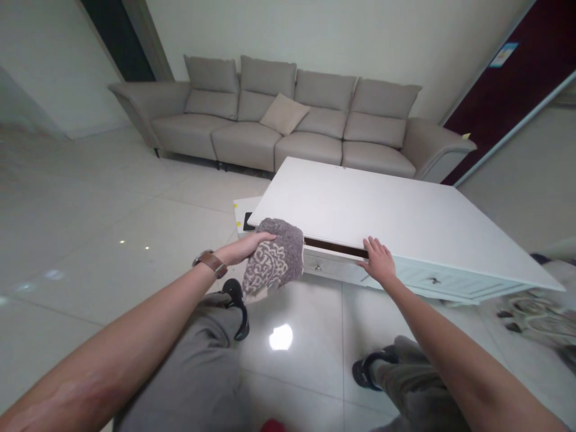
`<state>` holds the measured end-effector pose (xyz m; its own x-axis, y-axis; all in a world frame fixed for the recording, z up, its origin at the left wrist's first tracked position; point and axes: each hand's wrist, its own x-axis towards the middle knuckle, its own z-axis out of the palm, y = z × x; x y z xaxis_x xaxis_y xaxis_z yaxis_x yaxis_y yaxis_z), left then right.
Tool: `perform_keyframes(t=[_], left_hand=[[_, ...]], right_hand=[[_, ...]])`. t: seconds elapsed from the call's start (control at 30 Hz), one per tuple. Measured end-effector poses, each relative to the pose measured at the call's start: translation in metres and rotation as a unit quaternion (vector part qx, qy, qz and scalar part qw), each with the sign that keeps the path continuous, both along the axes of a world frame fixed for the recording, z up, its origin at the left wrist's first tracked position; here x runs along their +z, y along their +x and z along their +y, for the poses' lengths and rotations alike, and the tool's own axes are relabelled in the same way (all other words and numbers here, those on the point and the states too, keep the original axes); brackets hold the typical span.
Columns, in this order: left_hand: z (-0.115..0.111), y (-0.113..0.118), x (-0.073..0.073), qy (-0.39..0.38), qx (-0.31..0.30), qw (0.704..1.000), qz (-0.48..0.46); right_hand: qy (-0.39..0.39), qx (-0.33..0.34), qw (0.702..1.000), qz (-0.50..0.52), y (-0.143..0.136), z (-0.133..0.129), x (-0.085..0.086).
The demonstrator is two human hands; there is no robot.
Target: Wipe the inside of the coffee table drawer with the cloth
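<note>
A grey towel with a cream swirl pattern hangs folded from my left hand, the thumb lying over it. It is in front of the left end of the white coffee table and hides part of its front. A drawer in the table's front stands slightly pulled out, with a dark gap above its front panel. My right hand is at the drawer's right end, its fingers stretched out at the tabletop's edge and its thumb near the drawer front. What lies inside the drawer is hidden.
A long beige sofa with a loose cushion stands behind the table. A second drawer knob is farther right. A patterned rug lies at right. My shoes are on the glossy tiled floor.
</note>
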<state>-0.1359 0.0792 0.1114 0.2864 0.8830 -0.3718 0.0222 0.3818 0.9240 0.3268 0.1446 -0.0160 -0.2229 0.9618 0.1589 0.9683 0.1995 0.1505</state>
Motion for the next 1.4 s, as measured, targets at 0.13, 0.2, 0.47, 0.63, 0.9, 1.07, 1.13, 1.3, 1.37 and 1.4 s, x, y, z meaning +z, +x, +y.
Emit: perform_keyframes(t=[0.13,0.2,0.47,0.63,0.9,1.07,1.13,1.3,1.37,1.4], left_hand=[[-0.01,0.005,-0.001,0.013,-0.075,0.996,0.042],[-0.013,0.007,-0.001,0.014,-0.102,0.993,0.053],[-0.019,0.012,-0.006,0.035,-0.162,0.984,0.067],[-0.019,0.013,-0.007,0.045,-0.176,0.98,0.08],[-0.015,0.022,-0.002,0.075,-0.227,0.959,0.15],[-0.027,0.044,0.009,0.041,-0.266,0.957,0.11],[-0.033,0.057,0.012,0.018,-0.278,0.958,0.065],[-0.04,0.082,0.013,-0.001,-0.26,0.965,-0.024],[-0.037,0.083,0.012,0.007,-0.239,0.97,-0.035],[-0.035,0.082,0.012,0.016,-0.231,0.972,-0.039]], right_hand=[[0.016,0.01,1.0,0.006,0.001,-0.002,0.0],[0.008,-0.002,1.0,0.001,-0.002,-0.003,0.001],[0.054,-0.052,0.997,0.01,-0.017,0.002,-0.008],[0.075,-0.077,0.994,0.014,-0.021,0.007,-0.009],[-0.029,-0.132,0.991,0.016,-0.064,0.012,0.04],[-0.307,0.056,0.907,0.283,-0.099,-0.022,0.107],[-0.412,0.166,0.81,0.383,-0.112,-0.054,0.126],[-0.477,0.178,0.668,0.544,-0.145,-0.129,0.139],[-0.448,0.105,0.651,0.604,-0.15,-0.136,0.138],[-0.43,0.08,0.642,0.629,-0.149,-0.135,0.137]])
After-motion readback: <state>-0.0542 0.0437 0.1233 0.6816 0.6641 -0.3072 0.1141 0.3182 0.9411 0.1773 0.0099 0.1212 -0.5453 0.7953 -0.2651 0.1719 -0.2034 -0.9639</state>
